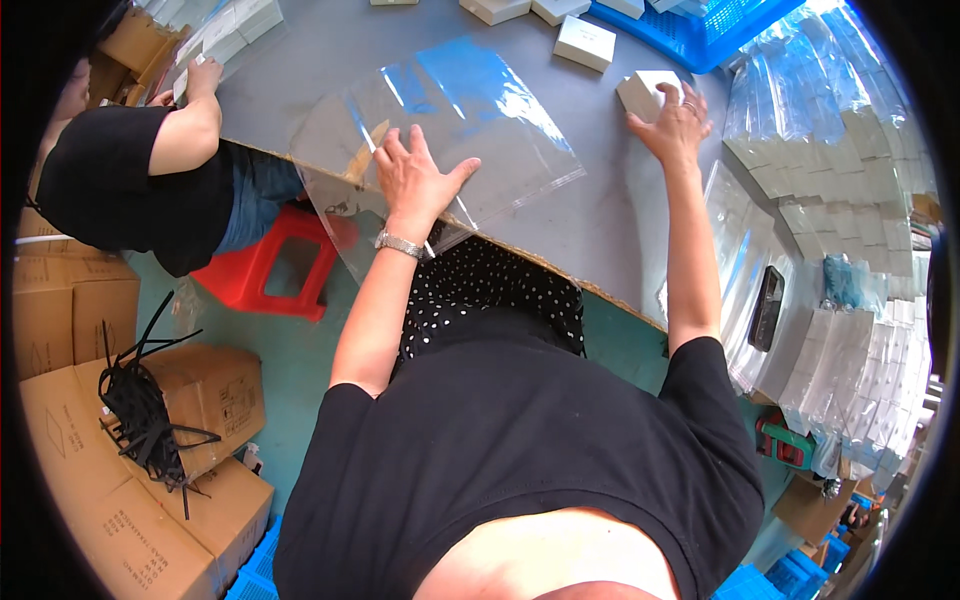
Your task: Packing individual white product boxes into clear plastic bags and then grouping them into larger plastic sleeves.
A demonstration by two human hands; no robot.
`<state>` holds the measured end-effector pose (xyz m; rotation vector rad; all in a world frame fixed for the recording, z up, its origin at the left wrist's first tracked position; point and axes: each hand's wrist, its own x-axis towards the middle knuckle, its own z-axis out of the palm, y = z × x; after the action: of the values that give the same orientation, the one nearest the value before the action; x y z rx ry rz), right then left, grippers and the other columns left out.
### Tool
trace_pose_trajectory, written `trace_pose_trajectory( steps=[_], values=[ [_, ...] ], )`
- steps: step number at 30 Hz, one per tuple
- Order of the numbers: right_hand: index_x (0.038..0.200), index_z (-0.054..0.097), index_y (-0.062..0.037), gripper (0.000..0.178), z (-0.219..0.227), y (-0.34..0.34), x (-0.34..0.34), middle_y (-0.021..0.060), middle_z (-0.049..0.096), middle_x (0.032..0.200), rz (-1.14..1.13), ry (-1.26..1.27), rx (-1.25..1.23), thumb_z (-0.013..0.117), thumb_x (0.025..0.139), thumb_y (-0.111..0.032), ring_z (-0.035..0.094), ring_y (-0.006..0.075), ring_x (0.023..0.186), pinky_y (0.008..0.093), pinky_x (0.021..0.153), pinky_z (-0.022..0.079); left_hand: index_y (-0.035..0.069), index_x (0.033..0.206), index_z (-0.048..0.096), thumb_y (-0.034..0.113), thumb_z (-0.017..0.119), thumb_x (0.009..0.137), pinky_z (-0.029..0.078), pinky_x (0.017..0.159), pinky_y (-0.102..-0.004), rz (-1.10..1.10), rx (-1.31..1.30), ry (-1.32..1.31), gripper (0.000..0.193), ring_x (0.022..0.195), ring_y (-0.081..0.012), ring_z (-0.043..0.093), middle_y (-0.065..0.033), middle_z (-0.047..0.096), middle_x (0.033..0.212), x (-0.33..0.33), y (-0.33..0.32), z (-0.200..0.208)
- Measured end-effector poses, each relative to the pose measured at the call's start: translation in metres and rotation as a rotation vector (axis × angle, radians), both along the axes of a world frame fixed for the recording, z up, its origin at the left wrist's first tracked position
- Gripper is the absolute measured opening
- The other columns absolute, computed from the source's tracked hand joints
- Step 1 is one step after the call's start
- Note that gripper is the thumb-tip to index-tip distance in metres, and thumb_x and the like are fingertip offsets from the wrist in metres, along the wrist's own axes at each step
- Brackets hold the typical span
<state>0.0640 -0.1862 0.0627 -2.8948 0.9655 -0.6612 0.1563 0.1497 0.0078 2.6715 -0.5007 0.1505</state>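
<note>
A clear plastic bag (510, 165) lies across the table's near edge, with one end hanging over it. My left hand (410, 180) rests flat on this bag, its fingers and thumb spread. Farther right, a small white box (645, 92) sits on the grey table (590, 200). My right hand (678, 122) grips the box's right side, thumb at its near corner and fingers over the top; the palm hides part of it. Another white box (584, 43) lies just beyond, to the left.
A blue plastic basket (705, 45) stands at the far right. Stacks of clear-wrapped white packs (830, 130) line the right side. At left, a person in black (125, 185) handles white boxes beside a red stool (265, 265). Cartons (100, 480) with black straps (150, 415) fill the lower left.
</note>
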Motion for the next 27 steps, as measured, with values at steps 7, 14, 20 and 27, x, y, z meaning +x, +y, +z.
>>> trace_pose_trajectory(
  steps=[7, 14, 20, 27],
  values=[
    [0.124, 0.064, -0.0098, 0.041, -0.038, 0.148, -0.028, 0.0121, 0.062, 0.127, 1.264, 0.036, 0.298, 0.069, 0.085, -0.019, 0.052, 0.0295, 0.128, 0.0425, 0.109, 0.042, 0.015, 0.117, 0.063, 0.041, 0.089, 0.062, 0.032, 0.110, -0.0486, -0.156, -0.242, 0.001, 0.066, 0.131, -0.0378, 0.037, -0.0199, 0.044, 0.137, -0.010, 0.013, -0.004],
    [0.123, 0.067, -0.0099, 0.036, -0.049, 0.143, -0.034, 0.0072, 0.061, 0.132, 1.206, 0.002, 0.307, 0.067, 0.087, -0.014, 0.051, 0.0283, 0.129, 0.0427, 0.108, 0.043, 0.012, 0.082, 0.073, 0.030, 0.084, 0.072, 0.037, 0.106, -0.0445, -0.286, -0.320, -0.026, 0.023, 0.124, -0.0322, 0.045, -0.0097, 0.057, 0.125, 0.004, 0.019, -0.013],
    [0.118, 0.068, -0.0044, 0.035, -0.042, 0.157, -0.043, 0.0057, 0.064, 0.127, 1.141, 0.020, 0.078, 0.066, 0.085, -0.014, 0.057, 0.0266, 0.117, 0.0409, 0.100, 0.047, 0.008, 0.075, 0.071, 0.026, 0.081, 0.077, 0.041, 0.096, -0.0433, -0.191, -0.451, -0.092, 0.021, 0.111, -0.0302, 0.052, -0.0091, 0.062, 0.110, 0.036, 0.022, -0.011],
    [0.094, 0.069, 0.0000, 0.022, -0.011, 0.215, -0.016, 0.0109, 0.069, 0.113, 1.127, -0.132, 0.157, 0.063, 0.076, -0.009, 0.061, 0.0289, 0.104, 0.0407, 0.091, 0.051, 0.004, 0.080, 0.069, 0.024, 0.078, 0.082, 0.041, 0.097, -0.0417, -0.378, -0.544, -0.181, 0.022, 0.108, -0.0305, 0.054, -0.0123, 0.063, 0.106, 0.009, 0.006, 0.058]
  ],
)
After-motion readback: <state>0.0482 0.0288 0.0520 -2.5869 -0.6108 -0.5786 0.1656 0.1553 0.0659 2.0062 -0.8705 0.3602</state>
